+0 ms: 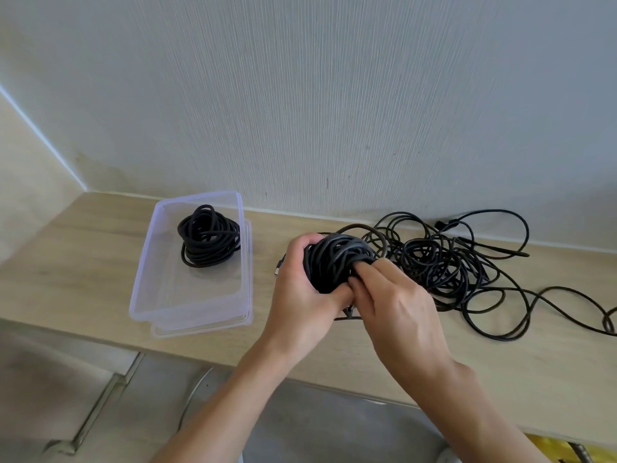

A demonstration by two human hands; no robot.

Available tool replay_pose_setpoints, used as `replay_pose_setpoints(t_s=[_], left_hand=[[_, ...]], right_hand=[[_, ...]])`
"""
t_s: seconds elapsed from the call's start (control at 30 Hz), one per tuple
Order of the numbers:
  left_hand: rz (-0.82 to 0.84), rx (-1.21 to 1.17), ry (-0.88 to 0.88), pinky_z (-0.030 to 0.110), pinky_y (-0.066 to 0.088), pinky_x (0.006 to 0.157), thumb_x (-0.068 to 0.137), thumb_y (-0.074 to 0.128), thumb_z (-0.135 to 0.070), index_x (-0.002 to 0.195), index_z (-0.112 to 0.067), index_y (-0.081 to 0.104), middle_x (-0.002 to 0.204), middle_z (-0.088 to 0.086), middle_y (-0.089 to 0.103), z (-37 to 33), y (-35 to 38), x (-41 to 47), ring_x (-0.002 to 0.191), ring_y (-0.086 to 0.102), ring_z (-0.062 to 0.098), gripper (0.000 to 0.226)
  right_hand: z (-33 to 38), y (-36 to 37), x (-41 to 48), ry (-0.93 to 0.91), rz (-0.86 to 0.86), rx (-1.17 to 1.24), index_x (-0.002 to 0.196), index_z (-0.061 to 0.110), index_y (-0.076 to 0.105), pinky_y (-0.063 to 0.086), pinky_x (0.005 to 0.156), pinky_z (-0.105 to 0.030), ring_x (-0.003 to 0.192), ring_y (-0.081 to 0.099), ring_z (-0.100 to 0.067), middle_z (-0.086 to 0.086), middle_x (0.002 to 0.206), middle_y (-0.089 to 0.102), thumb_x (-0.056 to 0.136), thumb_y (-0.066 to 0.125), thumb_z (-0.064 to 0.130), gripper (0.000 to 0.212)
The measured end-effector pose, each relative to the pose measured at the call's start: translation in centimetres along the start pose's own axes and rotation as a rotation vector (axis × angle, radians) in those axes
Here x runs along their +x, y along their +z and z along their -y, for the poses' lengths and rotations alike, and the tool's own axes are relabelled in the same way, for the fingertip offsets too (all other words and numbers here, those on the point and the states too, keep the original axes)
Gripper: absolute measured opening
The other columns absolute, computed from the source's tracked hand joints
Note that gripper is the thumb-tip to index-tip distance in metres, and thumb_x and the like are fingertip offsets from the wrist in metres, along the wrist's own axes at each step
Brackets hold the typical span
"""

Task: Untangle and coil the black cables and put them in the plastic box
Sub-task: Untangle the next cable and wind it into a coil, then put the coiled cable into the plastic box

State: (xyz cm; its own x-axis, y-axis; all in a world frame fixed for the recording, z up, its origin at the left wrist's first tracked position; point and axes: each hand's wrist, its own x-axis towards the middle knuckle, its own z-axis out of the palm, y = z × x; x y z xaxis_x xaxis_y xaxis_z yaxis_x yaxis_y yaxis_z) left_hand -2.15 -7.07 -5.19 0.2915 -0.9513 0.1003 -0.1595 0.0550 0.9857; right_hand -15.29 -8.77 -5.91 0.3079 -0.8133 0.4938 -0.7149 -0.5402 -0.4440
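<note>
Holding a black coil [334, 262] over a pale wooden surface [83, 262], both grips closed on it.
The left grip [300, 295] wraps the round bundle from the left, and the right grip [397, 302] pinches its near strands. Just to the right a loose tangle [444, 262] sprawls to the back wall [334, 95] and the right end. To the left, a clear rectangular plastic box [140, 295] sits near the front edge with a wound cable [208, 237] in its far half. A strip of open wood lies between box and grips.

One box [147, 259], two coils [209, 235], one tangle [440, 262], strand count unclear.
</note>
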Motion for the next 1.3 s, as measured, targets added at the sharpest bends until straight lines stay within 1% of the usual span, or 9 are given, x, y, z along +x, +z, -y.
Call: replay_pose_setpoints(t_s=[0.17,0.33,0.67,0.9,1.03,1.13,1.17,1.23,1.3], left_hand=[[-0.029,-0.062,-0.018,0.020,0.054,0.075,0.070,0.075,0.014,0.114,-0.020,0.054,0.095,-0.006,0.072,-0.1,0.2,0.0,0.087,0.069,0.004,0.059],[-0.028,-0.048,-0.003,0.013,0.050,0.076,0.069,0.079,0.012,0.106,-0.030,0.053,0.092,-0.010,0.071,-0.4,0.5,-0.3,0.086,0.068,-0.001,0.062],[-0.046,-0.079,-0.029,0.019,0.054,0.077,0.068,0.079,-0.002,0.117,-0.020,0.058,0.098,-0.002,0.072,-0.6,-1.3,0.9,0.090,0.070,0.008,0.056],[0.044,0.015,0.096,0.018,0.050,0.084,0.081,0.070,0.005,0.126,-0.013,0.053,0.105,-0.006,0.069,-1.6,-2.0,0.5,0.098,0.067,0.007,0.051],[0.038,-0.032,0.061,0.021,0.054,0.081,0.067,0.072,-0.005,0.121,-0.014,0.056,0.102,0.000,0.070,-2.1,-4.0,0.9,0.091,0.067,0.010,0.057],[0.047,-0.076,0.027,0.028,0.057,0.083,0.065,0.073,-0.008,0.121,-0.019,0.057,0.100,-0.001,0.071,-2.2,-5.3,0.9,0.092,0.069,0.013,0.059],[0.042,-0.093,0.023,0.029,0.057,0.082,0.065,0.072,-0.007,0.120,-0.021,0.057,0.097,-0.003,0.071,-2.3,-6.2,0.9,0.090,0.069,0.013,0.059],[0.033,-0.119,0.028,0.031,0.058,0.082,0.066,0.072,-0.004,0.118,-0.023,0.059,0.094,-0.002,0.071,-2.6,-8.2,1.1,0.088,0.069,0.015,0.057],[0.008,-0.170,0.022,0.035,0.059,0.083,0.066,0.072,-0.002,0.117,-0.025,0.061,0.098,0.004,0.072,-3.0,-10.6,1.2,0.093,0.070,0.022,0.057]], right_hand=[[0.5,-0.3,-0.2,-0.012,0.048,-0.066,0.087,0.009,0.062,0.044,0.046,-0.037,0.064,0.050,-0.025,-0.002,0.083,0.052,0.087,0.059,0.009,0.003],[-0.3,-0.5,0.5,-0.050,-0.004,-0.084,0.073,0.012,0.057,0.044,0.054,-0.040,0.065,0.044,-0.023,0.000,0.068,0.050,0.089,0.059,0.007,0.017],[0.2,-1.4,0.3,-0.215,-0.019,0.095,0.084,0.005,0.064,0.045,0.061,-0.034,0.069,0.049,-0.020,0.000,0.075,0.055,0.096,0.053,0.014,0.019],[1.9,-3.3,0.5,-0.300,-0.161,0.113,0.087,0.001,0.067,0.042,0.062,-0.029,0.066,0.048,-0.022,-0.002,0.073,0.056,0.093,0.058,0.008,0.013],[3.1,-2.2,1.4,-0.130,-0.144,0.250,0.089,0.010,0.065,0.046,0.069,-0.033,0.078,0.053,-0.021,0.001,0.082,0.056,0.096,0.050,0.021,0.019],[4.8,-2.1,2.8,0.040,-0.070,0.403,0.092,0.031,0.057,0.043,0.082,-0.012,0.100,0.051,-0.009,0.003,0.104,0.048,0.095,0.057,0.028,0.004],[5.3,-2.1,3.4,0.091,-0.027,0.485,0.097,0.037,0.052,0.042,0.088,-0.010,0.108,0.050,-0.004,0.003,0.113,0.045,0.094,0.060,0.032,0.009],[6.5,-2.5,5.1,0.217,0.096,0.750,0.113,0.043,0.042,0.048,0.099,-0.021,0.122,0.052,-0.005,0.006,0.131,0.044,0.090,0.062,0.047,0.031],[7.6,-2.3,6.9,0.275,0.297,0.952,0.134,0.040,0.035,0.051,0.098,-0.026,0.120,0.059,-0.007,0.008,0.137,0.052,0.081,0.067,0.053,0.064]])
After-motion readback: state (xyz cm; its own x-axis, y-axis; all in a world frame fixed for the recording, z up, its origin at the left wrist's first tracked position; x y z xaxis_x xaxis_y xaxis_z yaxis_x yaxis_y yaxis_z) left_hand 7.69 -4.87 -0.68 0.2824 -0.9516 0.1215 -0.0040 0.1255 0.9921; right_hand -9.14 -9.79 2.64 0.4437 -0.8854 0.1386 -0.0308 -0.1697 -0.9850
